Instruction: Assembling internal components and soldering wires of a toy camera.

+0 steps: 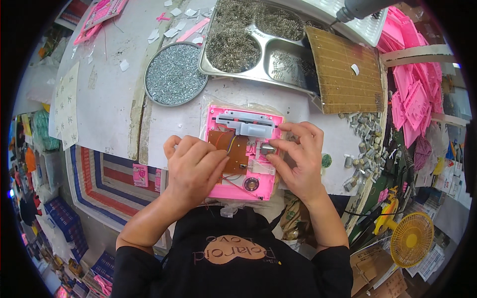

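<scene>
A pink plastic casing (229,191) lies open on the table in front of me. Inside it are a brown circuit board (237,160) with thin coloured wires, a grey slotted mechanism (245,125) along the far side and a round speaker (252,184) near the front. My right hand (301,161) pinches a small silver motor (268,148) between thumb and finger at the casing's right side. My left hand (193,164) is curled over the board's left part, fingertips pressed together by the wires; whatever they hold is hidden.
Beyond the casing stand a round tin of small screws (176,74) and a metal compartment tray (258,74) of springs. A brown board (348,74) leans at the tray's right. Loose silver motors (365,159) lie at the right, near a yellow fan (411,239). A power screwdriver (355,10) hangs above.
</scene>
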Available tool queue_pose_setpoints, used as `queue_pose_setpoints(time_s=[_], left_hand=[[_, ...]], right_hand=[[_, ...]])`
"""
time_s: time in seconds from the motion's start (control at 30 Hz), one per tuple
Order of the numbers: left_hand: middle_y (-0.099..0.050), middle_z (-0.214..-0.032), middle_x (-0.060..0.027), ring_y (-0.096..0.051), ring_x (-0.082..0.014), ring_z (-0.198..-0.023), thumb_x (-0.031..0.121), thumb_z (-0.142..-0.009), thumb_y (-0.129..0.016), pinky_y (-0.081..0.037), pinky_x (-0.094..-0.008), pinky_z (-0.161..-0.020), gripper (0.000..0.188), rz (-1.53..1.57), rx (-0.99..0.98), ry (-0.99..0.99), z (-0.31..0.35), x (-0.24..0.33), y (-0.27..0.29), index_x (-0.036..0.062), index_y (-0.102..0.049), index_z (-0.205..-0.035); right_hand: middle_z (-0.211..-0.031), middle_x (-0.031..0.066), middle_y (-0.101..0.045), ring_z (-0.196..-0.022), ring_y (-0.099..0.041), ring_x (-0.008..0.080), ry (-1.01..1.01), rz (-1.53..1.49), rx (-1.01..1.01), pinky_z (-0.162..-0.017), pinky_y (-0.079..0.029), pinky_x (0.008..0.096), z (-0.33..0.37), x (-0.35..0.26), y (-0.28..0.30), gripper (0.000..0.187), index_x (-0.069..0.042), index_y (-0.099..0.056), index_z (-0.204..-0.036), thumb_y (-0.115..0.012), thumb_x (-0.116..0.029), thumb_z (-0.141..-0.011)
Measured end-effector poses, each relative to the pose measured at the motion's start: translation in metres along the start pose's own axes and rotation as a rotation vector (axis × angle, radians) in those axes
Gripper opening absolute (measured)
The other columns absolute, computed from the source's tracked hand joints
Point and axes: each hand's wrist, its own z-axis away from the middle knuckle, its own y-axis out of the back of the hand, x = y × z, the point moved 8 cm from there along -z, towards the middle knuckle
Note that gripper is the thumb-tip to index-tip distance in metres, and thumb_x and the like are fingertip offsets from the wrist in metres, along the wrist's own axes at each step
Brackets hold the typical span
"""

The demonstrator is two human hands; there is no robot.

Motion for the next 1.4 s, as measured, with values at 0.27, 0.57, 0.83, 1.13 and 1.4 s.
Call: queue_pose_setpoints(time_s=[0.27,0.57,0.83,1.13,1.4], left_hand=[[-0.062,-0.083,0.0028,-0.06,-0.0171,-0.08,0.012,-0.073,-0.083,-0.034,-0.0398,-0.08,0.021,0.049,0.031,-0.059,0.005,0.007,0.0,0.012,-0.073,-0.091],[-0.065,-0.086,-0.0029,-0.058,-0.0209,-0.077,0.006,-0.07,-0.083,-0.035,-0.0412,-0.08,0.029,0.177,0.027,-0.126,-0.005,0.013,0.004,0.0105,-0.073,-0.097],[-0.071,-0.107,-0.0163,-0.07,-0.0282,-0.084,-0.005,-0.081,-0.073,-0.056,-0.0357,-0.072,0.036,0.446,-0.006,-0.005,-0.051,0.016,0.014,0.0017,-0.07,-0.116],[-0.071,-0.086,-0.0127,-0.072,-0.0236,-0.076,-0.002,-0.089,-0.072,-0.057,-0.0323,-0.067,0.016,0.628,-0.319,0.181,-0.063,0.003,-0.03,-0.0016,-0.073,-0.105],[-0.067,-0.084,-0.0062,-0.073,-0.012,-0.074,-0.004,-0.095,-0.068,-0.058,-0.0257,-0.062,0.003,0.825,-0.531,0.449,-0.059,-0.004,-0.041,-0.0038,-0.071,-0.096]], right_hand=[[-0.125,0.0095,-0.065,-0.114,-0.05,0.0386,0.046,0.227,-0.123,-0.096,-0.045,0.0462,-0.014,-0.018,0.006,0.032,-0.011,-0.075,-0.103,-0.086,-0.014,-0.072],[-0.123,0.0067,-0.067,-0.118,-0.052,0.0359,0.325,0.1,-0.108,-0.094,-0.047,0.0431,-0.04,-0.062,-0.026,0.025,-0.01,-0.075,-0.088,-0.086,-0.009,-0.066],[-0.114,0.0047,-0.072,-0.11,-0.053,0.0329,0.172,-0.006,0.093,-0.093,-0.046,0.0419,-0.036,-0.031,0.016,0.021,-0.01,-0.074,-0.084,-0.088,-0.009,-0.069],[-0.111,0.0016,-0.071,-0.11,-0.052,0.0303,0.071,-0.224,0.07,-0.094,-0.045,0.0413,-0.041,-0.005,0.014,0.022,-0.012,-0.074,-0.084,-0.09,-0.012,-0.07],[-0.11,0.0023,-0.071,-0.108,-0.055,0.0312,0.25,-0.193,0.119,-0.09,-0.047,0.0415,-0.036,-0.015,0.021,0.027,-0.013,-0.072,-0.088,-0.09,-0.01,-0.068]])
